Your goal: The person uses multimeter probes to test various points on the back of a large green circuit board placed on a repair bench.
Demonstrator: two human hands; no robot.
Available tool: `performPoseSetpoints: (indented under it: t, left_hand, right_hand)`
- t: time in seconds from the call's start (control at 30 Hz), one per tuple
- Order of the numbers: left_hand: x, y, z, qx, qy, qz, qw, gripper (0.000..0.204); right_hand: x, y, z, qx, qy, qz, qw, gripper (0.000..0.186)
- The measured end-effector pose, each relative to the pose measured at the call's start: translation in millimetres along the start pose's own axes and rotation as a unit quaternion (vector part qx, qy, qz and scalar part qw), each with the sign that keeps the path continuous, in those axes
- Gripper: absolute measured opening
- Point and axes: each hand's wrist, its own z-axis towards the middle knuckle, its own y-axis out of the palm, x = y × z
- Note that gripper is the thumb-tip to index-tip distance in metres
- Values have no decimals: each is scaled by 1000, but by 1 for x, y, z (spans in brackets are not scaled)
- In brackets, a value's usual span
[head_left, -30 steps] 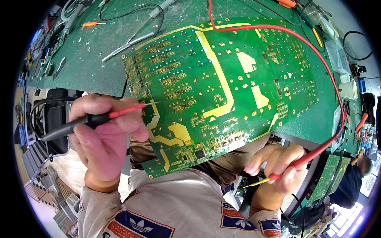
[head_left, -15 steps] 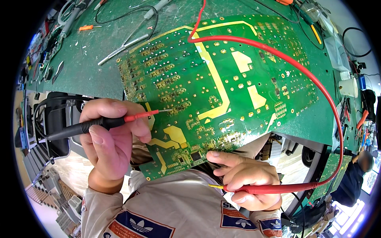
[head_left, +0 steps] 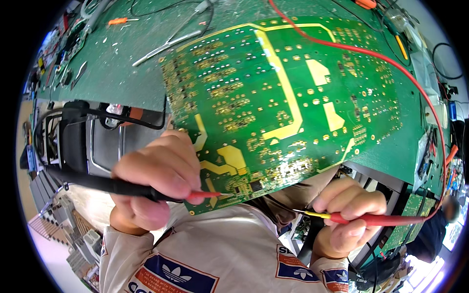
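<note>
A large green circuit board [head_left: 234, 105] with gold-coloured traces lies on the green work surface, its near corner jutting over the edge toward my body. My left hand [head_left: 159, 176] is closed around a black test probe [head_left: 105, 184] with a red front end. The probe's tip is over the board's near left corner, beside a small black chip [head_left: 256, 185]; whether it touches cannot be made out. In my right hand [head_left: 352, 207], a red test probe [head_left: 378, 219] with a yellow front end points left. Its tip is off the board, past the near edge.
A red cable [head_left: 391, 61] arcs over the board's far side and down at right. Behind the board lie a metal rod-like tool [head_left: 166, 47] and an orange-handled screwdriver [head_left: 118, 21]. More green boards [head_left: 405, 219] are at lower right. A person [head_left: 432, 234] is at far right.
My left hand has brought its probe down and right, to the board's near left corner. My right hand has moved right, away from the board's edge. The board appears shifted slightly right in view.
</note>
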Motion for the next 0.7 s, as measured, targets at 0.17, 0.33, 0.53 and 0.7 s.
performPoseSetpoints:
  t: [0.17,0.33,0.53,0.7]
  left_hand:
    - [14,6,-24,-27,-25,46,998,33]
    - [4,11,-47,-41,7,112,993,39]
    - [-3,15,-53,-35,53,138,988,41]
    - [-6,18,-52,-36,84,160,983,41]
  right_hand:
    - [4,15,-1,-41,98,23,994,35]
    - [17,32,5,-33,117,117,986,30]
    - [18,31,11,-91,73,50,992,29]
    - [13,35,9,-76,76,32,994,33]
